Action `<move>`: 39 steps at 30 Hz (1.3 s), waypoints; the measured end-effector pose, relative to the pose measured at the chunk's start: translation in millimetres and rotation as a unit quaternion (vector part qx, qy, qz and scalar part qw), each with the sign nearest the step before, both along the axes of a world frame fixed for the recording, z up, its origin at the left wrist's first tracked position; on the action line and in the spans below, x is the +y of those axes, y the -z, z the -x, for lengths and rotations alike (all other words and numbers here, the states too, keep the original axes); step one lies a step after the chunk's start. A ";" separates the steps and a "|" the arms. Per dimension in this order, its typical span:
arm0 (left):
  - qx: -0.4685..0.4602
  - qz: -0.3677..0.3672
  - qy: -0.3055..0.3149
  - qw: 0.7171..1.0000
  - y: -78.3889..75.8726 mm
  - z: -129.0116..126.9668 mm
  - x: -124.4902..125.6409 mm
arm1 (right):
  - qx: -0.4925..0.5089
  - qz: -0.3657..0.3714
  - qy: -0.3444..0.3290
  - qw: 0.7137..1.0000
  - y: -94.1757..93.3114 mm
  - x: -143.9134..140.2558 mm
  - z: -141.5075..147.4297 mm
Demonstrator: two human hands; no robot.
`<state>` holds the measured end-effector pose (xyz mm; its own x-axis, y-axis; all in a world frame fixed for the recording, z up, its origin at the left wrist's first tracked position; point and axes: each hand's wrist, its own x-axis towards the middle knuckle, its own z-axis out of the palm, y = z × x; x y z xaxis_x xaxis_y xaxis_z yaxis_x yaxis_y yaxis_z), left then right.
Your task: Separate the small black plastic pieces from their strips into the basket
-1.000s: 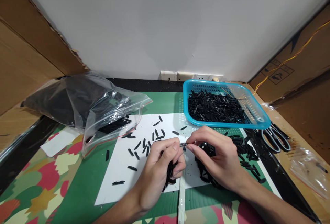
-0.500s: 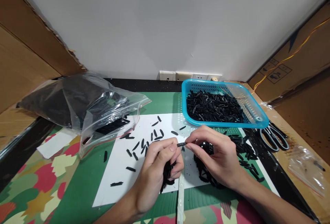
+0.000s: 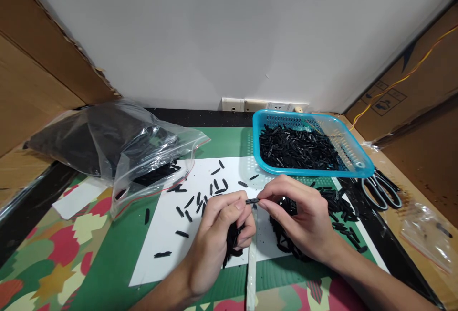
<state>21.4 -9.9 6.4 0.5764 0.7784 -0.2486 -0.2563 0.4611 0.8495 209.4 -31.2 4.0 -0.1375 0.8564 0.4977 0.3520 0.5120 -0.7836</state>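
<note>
A small black strip (image 3: 252, 201) spans the gap between my two hands. My left hand (image 3: 223, 222) is closed, pinching the strip's left end between thumb and forefinger. Its lower fingers curl round a bunch of black pieces (image 3: 233, 242). Thumb and forefinger of my right hand (image 3: 298, 213) pinch the strip's right end. Under the right hand lies a dark heap of black pieces (image 3: 281, 234), partly hidden by it. Below the strip, a narrow whitish stick (image 3: 251, 273) runs toward me. Loose black pieces (image 3: 198, 199) are scattered on the white sheet (image 3: 150, 265).
A blue basket (image 3: 315, 173) of black pieces stands at the back right. At left lies a clear zip bag (image 3: 153, 139) with dark contents. Scissors (image 3: 381, 191) rest at right near a small plastic bag (image 3: 425, 234). Cardboard (image 3: 422, 91) flanks the table; sockets (image 3: 255, 106) line the wall.
Almost nothing differs. Both hands keep the same pinch on the black strip, and the whole view has shifted very slightly.
</note>
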 end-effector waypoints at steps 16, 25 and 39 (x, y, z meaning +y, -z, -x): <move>-0.012 0.003 0.007 1.000 0.4 1.8 -0.1 | 0.020 0.012 -0.006 1.000 -1.3 -0.6 0.4; -0.012 0.009 0.000 1.000 -2.0 -0.1 -0.9 | 0.024 0.014 -0.013 1.000 -0.6 -0.9 -0.4; -0.009 -0.007 0.003 1.000 2.4 1.1 0.5 | 0.002 -0.031 -0.019 0.999 -0.7 -0.5 -0.7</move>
